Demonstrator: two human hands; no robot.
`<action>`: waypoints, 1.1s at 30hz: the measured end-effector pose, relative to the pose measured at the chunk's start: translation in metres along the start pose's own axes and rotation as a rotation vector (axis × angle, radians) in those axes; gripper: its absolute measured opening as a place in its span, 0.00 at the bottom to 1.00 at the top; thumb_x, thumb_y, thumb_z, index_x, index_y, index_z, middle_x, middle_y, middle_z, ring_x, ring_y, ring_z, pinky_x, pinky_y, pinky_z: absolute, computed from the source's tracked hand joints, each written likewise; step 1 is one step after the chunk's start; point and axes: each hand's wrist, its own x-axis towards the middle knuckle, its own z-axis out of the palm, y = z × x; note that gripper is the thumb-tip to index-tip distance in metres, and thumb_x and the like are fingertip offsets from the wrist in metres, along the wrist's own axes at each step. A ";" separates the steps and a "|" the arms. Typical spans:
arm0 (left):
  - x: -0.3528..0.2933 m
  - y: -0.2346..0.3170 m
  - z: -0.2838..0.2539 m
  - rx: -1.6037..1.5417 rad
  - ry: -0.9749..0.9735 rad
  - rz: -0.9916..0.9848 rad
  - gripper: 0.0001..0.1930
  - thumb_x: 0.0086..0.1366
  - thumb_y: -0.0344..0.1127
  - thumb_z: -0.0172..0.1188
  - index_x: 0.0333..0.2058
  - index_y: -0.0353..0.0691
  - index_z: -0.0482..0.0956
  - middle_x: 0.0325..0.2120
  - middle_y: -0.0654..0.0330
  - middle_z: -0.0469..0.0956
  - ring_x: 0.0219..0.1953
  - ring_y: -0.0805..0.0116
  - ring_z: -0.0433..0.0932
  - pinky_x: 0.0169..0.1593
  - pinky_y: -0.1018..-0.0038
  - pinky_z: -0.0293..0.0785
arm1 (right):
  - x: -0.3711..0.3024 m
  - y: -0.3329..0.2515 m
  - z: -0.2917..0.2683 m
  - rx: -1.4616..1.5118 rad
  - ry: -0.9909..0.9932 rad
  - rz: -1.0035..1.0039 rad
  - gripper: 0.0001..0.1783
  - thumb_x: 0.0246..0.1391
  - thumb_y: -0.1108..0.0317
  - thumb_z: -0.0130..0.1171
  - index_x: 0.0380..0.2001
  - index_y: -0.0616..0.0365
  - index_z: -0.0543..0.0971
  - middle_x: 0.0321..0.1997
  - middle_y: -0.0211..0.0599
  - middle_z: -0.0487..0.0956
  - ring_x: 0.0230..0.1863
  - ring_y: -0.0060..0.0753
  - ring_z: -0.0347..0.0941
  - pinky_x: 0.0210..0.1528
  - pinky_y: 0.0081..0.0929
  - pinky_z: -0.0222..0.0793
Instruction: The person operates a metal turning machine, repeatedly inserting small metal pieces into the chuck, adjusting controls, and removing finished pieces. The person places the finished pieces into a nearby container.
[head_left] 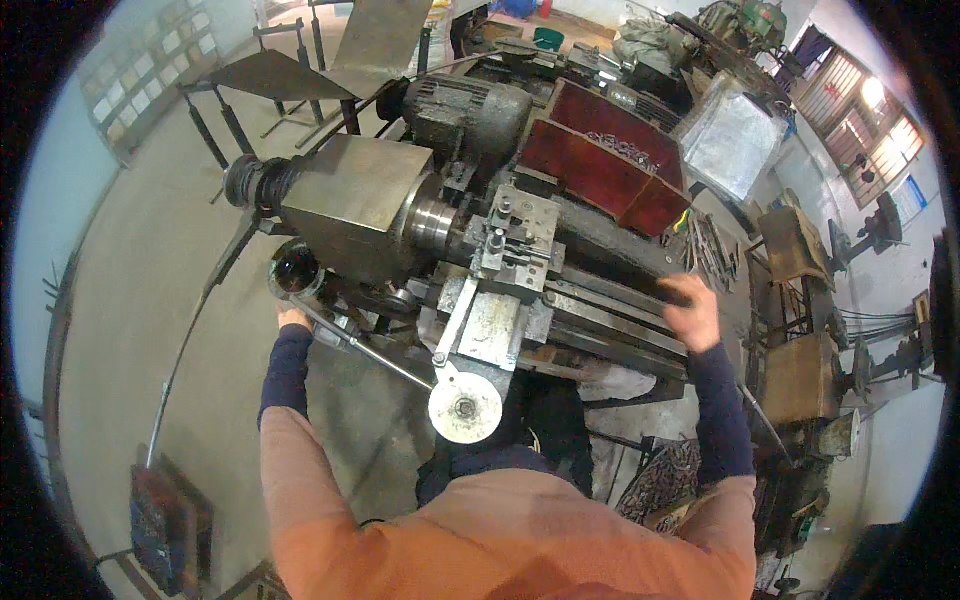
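I stand at a grey metal lathe [505, 325]. My left hand [292, 317] reaches under the boxy headstock [350, 205] and grips the end of a long metal lever [375, 355], just below a dark round opening [296, 270]; its fingers are hidden. My right hand [692, 312], slightly blurred, lies on the right end of the bed rails [610, 315], with its fingers curled over a dark bar [655, 287]. The tool post [510, 240] stands on the carriage between my hands. A white handwheel [465, 407] sits close in front of my chest.
A grey motor [465, 110] and a dark red chip tray [600, 160] lie behind the lathe. Loose tools [712, 250] and wooden stools [795, 375] crowd the right. Metal stands [275, 80] are at the back left, and a dark crate [160, 525] on the concrete floor at the lower left.
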 end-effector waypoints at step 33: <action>-0.021 0.072 -0.087 -1.972 0.326 -0.667 0.22 0.49 0.21 0.50 0.44 0.28 0.56 0.17 0.49 0.74 0.12 0.63 0.74 0.12 0.72 0.68 | -0.369 0.127 -0.022 -0.627 -0.046 1.622 0.24 0.38 0.53 0.55 0.34 0.62 0.77 0.38 0.53 0.77 0.42 0.55 0.72 0.45 0.42 0.67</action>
